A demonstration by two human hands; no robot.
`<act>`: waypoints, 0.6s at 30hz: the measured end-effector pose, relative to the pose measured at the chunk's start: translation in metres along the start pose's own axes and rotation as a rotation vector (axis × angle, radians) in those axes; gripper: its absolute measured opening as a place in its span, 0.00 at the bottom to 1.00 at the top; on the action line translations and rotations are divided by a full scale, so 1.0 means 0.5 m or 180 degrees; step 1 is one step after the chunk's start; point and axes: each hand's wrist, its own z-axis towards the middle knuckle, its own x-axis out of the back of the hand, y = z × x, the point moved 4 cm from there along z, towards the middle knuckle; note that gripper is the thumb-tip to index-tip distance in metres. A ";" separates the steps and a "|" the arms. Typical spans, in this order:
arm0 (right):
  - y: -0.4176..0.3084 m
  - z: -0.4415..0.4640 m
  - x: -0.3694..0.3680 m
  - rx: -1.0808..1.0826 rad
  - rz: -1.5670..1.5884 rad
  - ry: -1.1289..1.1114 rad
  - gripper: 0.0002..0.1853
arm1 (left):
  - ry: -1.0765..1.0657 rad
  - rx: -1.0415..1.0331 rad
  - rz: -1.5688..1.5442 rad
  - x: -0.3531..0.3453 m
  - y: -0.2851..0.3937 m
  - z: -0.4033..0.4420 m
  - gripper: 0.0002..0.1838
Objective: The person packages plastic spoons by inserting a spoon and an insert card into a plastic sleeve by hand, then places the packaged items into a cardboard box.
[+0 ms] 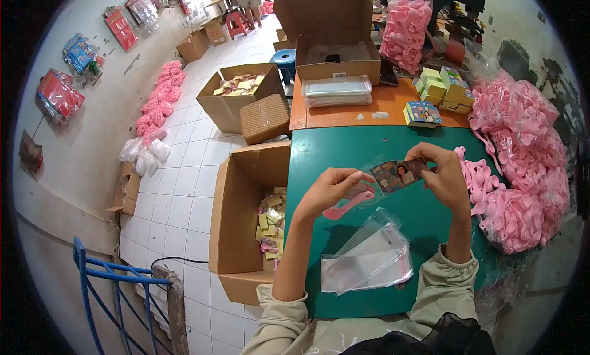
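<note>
Above the green table (pixel 344 146), my left hand (pixel 335 188) is closed round a pink spoon (pixel 349 206) and the edge of a clear bag. My right hand (pixel 439 171) pinches a dark printed card (pixel 393 175) by its right end. The card's left end lies close to the left fingers, with clear plastic around it. Below both hands, a fanned stack of clear plastic bags (pixel 369 260) lies on the table. Loose pink spoons (pixel 478 178) lie to the right of my right hand.
Large bags of pink spoons (pixel 522 152) line the right edge. Card stacks (pixel 423 113) and more clear bags (pixel 337 91) lie on the orange surface (pixel 385 103). An open carton (pixel 236 201) with packed pieces stands left of the table. A person (pixel 249 0) stands far back.
</note>
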 end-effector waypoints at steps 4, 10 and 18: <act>0.000 -0.001 -0.009 0.0349 -0.0122 -0.0009 0.07 | 0.0005 -0.0074 0.0025 -0.010 -0.004 0.005 0.17; 0.009 -0.006 -0.040 0.0637 -0.0230 -0.0939 0.08 | 0.0018 -0.0023 0.0964 -0.022 0.000 0.007 0.16; 0.025 -0.029 -0.055 0.1300 -0.0721 -0.1136 0.16 | 0.0261 -0.0486 0.1473 -0.057 0.021 0.010 0.19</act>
